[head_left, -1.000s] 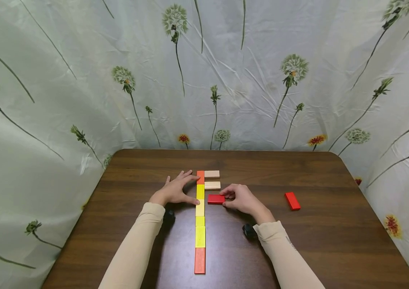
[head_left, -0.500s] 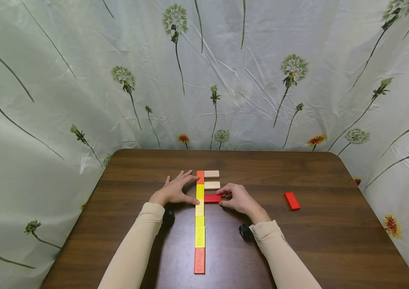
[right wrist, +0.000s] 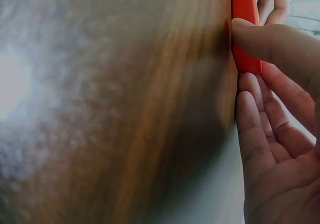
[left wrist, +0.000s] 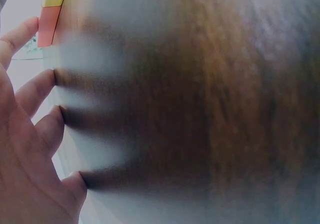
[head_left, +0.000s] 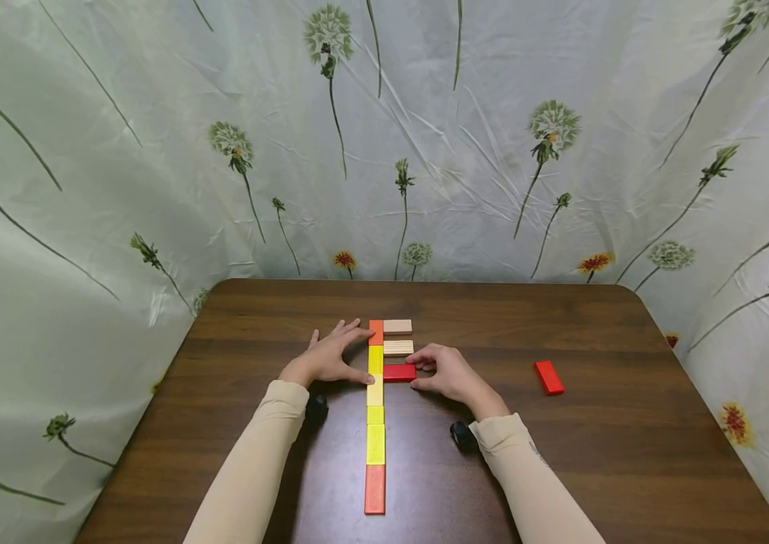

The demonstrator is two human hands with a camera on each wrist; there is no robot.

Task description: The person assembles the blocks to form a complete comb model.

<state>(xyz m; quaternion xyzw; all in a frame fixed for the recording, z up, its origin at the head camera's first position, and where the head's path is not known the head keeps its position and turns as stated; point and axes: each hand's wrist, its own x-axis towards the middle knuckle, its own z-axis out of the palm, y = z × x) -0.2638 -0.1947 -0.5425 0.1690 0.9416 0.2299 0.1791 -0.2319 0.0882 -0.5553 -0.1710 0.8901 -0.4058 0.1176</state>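
A straight column of flat orange and yellow blocks (head_left: 375,444) runs down the middle of the table. Spread along its left side, my left hand (head_left: 328,359) touches the far orange block (head_left: 375,331) with its index finger and a pale yellow block (head_left: 375,393) with its thumb. In the left wrist view its other fingertips (left wrist: 47,81) rest on the tabletop. My right hand (head_left: 454,374) pinches the right end of a red block (head_left: 396,372), whose left end meets the column. The right wrist view shows the thumb along one side of this red block (right wrist: 245,51).
Two plain wooden blocks, one at the far end (head_left: 397,327) and one just nearer (head_left: 399,348), jut right from the column. Another red block (head_left: 549,378) lies apart to the right on the brown table (head_left: 629,453). A floral curtain (head_left: 480,151) hangs behind.
My right hand has slid the red block left until it met the column, and still pinches it. The left hand has stayed in place.
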